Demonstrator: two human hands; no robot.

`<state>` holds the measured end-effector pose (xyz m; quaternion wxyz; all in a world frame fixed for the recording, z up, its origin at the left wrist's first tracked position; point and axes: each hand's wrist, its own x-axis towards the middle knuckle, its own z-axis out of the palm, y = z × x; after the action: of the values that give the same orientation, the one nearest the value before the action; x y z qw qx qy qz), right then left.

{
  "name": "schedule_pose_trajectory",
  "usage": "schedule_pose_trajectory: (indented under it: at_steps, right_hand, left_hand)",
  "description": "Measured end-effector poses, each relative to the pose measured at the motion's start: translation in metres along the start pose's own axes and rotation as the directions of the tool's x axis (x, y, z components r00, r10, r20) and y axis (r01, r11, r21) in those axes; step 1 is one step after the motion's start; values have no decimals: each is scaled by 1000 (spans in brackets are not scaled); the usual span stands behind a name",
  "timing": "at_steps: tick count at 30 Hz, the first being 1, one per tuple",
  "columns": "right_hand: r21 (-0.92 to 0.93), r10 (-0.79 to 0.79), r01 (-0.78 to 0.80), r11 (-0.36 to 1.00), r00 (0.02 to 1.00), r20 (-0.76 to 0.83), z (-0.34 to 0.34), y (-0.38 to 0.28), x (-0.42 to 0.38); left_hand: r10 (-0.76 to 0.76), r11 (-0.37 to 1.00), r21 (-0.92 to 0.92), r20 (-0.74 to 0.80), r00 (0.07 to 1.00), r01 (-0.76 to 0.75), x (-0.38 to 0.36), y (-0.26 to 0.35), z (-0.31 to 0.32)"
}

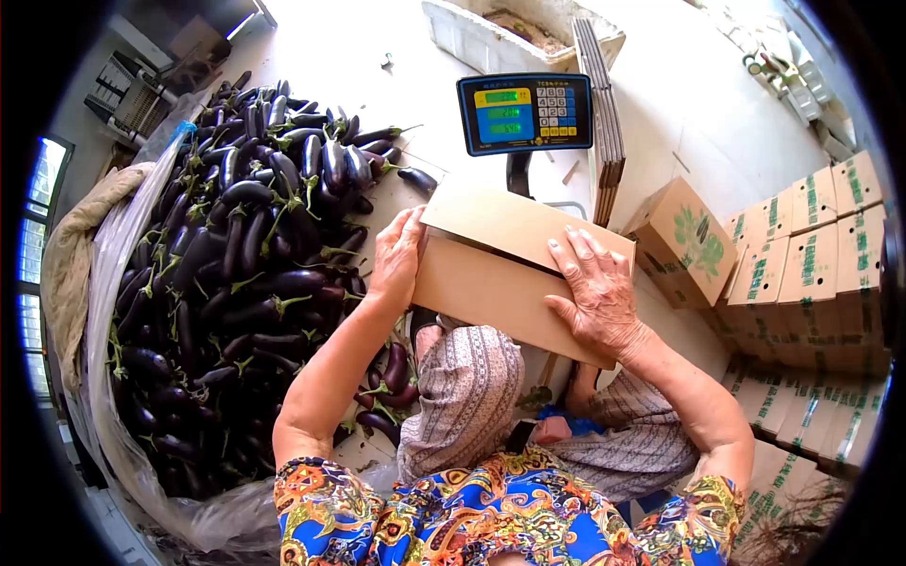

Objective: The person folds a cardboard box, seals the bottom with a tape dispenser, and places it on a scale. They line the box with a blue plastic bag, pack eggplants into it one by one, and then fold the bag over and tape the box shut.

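Item: one plain brown carton (524,283), just above the lap, between the eggplant pile (255,245) and the stacked cartons (807,259), near the scale display (527,113). Support beneath — hidden from view.

Left hand (396,247): fingers bent round the carton's left end, in a grip near the corner.

Right hand (602,294): fingers spread and released, laid flat across the top panels, thumb apart on the nearer panel.

Done, by judgement: carton folded into shape, top panels brought nearly together. Undone: a dark gap between those panels, with no tape visible across it. Contents — impossible to tell.

Also at hand: flat cardboard sheets (602,123), upright beyond the carton; one tilted carton with a green leaf print (681,243); many loose eggplants in the pile; a white foam box (462,40) at the far side.
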<state>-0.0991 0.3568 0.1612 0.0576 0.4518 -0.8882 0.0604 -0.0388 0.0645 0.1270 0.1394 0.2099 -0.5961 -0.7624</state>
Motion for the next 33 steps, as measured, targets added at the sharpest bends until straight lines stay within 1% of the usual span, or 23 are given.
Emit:
schedule_pose_trajectory:
  at_steps: [3,4,5,7,8,11,12,13,15,17,18,19,21,22,23,25,26,27,28,29,31,32,33]
  right_hand:
    - [2,-8,8,1000,1000,1,3,-1,2]
    - [17,-12,12,1000,1000,4,4,-2,3]
    - [30,-16,16,999,1000,8,3,-1,3]
    - [45,-23,23,999,1000,12,2,0,3]
    - [55,-28,28,998,1000,7,1,-1,3]
    - [82,-51,54,995,998,-37,-2,-2,3]
    - [89,-59,64,994,997,-56,-3,-1,3]
    - [107,-83,91,990,994,-74,-4,1,3]
    - [144,-119,133,980,987,-107,-3,4,2]
    - [150,-135,154,977,982,-130,-2,4,0]
    - [146,-144,166,975,979,-146,-2,5,1]
    - [148,-144,167,975,977,-154,-1,5,1]
    - [145,-133,157,977,978,-164,2,5,-2]
    - [173,-121,154,973,974,-191,-1,8,-4]
    - [189,-118,153,970,976,-185,-2,11,-4]
    - [217,-112,147,965,980,-167,-3,18,-3]
    - [212,-38,71,975,987,-154,-3,15,2]
    - [202,5,29,979,986,-164,5,14,3]
    - [144,75,-58,988,990,-120,7,13,0]
    - [88,138,-131,987,987,-78,10,11,-1]
    - [14,309,-309,951,949,-64,18,23,3]
    - [-55,352,-351,935,936,0,19,29,8]
    - [-5,291,-292,957,956,-47,16,28,11]
  left_hand:
    - [-22,998,52,-13,1000,23,-19,3,-9]
    - [57,953,298,-19,998,-49,-27,6,-11]
    - [210,906,367,38,977,-209,-39,5,-9]
    - [324,860,406,31,946,-308,-48,-10,-9]
    - [293,866,416,31,956,-278,-47,-12,-14]
    - [250,907,351,-3,968,-234,-44,-1,-11]
    - [210,932,304,-15,977,-196,-39,-3,-17]
    - [62,946,323,-58,996,-40,-34,4,-27]
    - [201,905,388,-33,979,-173,-8,13,-30]
    - [277,871,402,72,958,-282,13,33,-17]
    - [168,903,376,142,976,-210,29,32,-12]
    - [102,893,399,269,958,-207,47,24,-9]
    - [95,797,517,403,910,-312,55,4,13]
    - [20,843,485,404,914,-233,51,12,18]
    - [97,776,536,418,903,-332,54,0,17]
    - [142,728,581,393,909,-365,51,-8,13]
    - [132,760,553,383,915,-341,48,-6,11]
    - [117,788,531,367,923,-311,43,-2,10]
    - [136,785,531,355,925,-319,41,-1,11]
    - [140,813,491,355,924,-312,40,-1,13]
    - [151,864,416,325,933,-285,37,-2,16]
    - [210,839,425,324,922,-341,35,-4,15]
    - [139,864,425,315,939,-270,32,-2,14]
